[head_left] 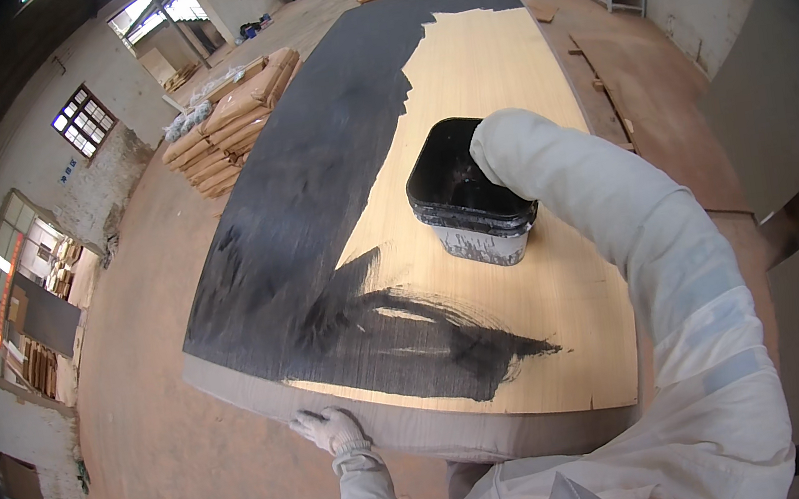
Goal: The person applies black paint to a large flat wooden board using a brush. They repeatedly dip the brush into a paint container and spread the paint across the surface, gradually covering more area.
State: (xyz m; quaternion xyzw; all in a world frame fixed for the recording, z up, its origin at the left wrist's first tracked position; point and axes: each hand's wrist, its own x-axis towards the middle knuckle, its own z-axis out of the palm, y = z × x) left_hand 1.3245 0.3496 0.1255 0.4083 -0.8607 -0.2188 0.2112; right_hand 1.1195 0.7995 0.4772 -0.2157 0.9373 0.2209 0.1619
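Right hand hidden beyond sleeve point(615, 196) at paint-smeared bucket point(481, 243), cannot tell grip; left of bucket, gloved left hand point(330, 430), grip released, at panel stack's point(464, 436) near edge

Main block on the panel point(486, 66): bucket point(473, 220), upright on the right half, about mid-length. Its mouth is open from the left; right side is taken by the right sleeve point(665, 235), which arches in across the right edge, right hand hidden inside. Near stretch of that edge is shut off by the sleeve. Near edge: left hand point(329, 427) rests left of its middle; passable from there toward the near right corner. Flat open lane between bucket and near edge. Left half runs free to the far edge. Outside the left edge, far half: wrapped stack point(236, 120).
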